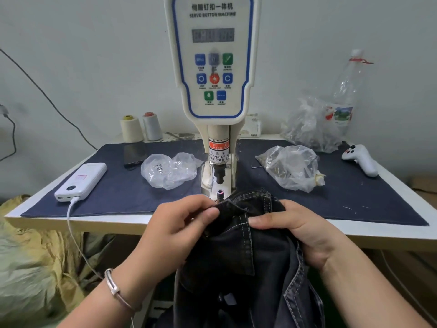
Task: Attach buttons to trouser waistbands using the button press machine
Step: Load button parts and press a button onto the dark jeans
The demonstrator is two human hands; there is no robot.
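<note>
The press (214,91) is set at the middle back of the table (402,235), on which a mat (118,192) is spread. Left of the press a bag (169,170) is laid on the mat, with a phone (134,153) behind it and a power bank (81,178) further left. Two spools (140,127) are stood behind the mat, by the wall. Right of the press a second bag (292,166) is laid, a third bag (309,125) and a bottle (346,93) behind it, a controller (360,159) at the far right. Trousers (248,245) are held before the press by the left hand (179,230) and right hand (300,230), over the table's front edge.
</note>
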